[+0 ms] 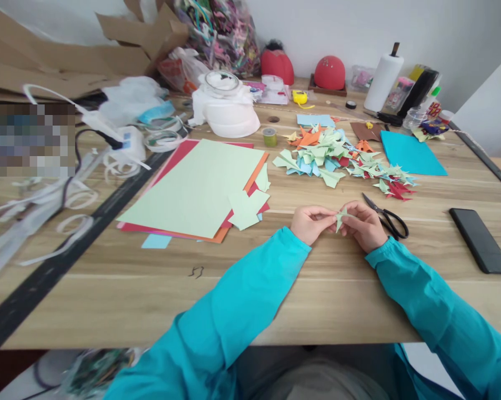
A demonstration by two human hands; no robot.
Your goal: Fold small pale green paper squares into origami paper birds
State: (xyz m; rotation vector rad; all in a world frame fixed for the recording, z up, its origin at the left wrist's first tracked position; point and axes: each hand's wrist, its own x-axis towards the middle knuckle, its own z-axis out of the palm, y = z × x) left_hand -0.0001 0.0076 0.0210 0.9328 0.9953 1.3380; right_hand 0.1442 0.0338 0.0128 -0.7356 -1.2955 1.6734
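Observation:
A small pale green folded paper piece (340,220), pointed at its ends, is held up between my two hands just above the table. My left hand (312,223) pinches its left side between thumb and fingers. On the other side my right hand (364,225) grips it the same way, its fingers partly covering the paper. Black-handled scissors (394,222) lie right beside my right hand. Beyond my hands spreads a pile of folded paper pieces (325,153) in green, blue, orange and red.
Large coloured paper sheets (196,189) are stacked at the left, with small cut green pieces (248,208) on their corner. A black phone (481,240) lies at the right. A blue sheet (412,153), a tape measure (300,97) and a white bottle (384,80) stand farther back.

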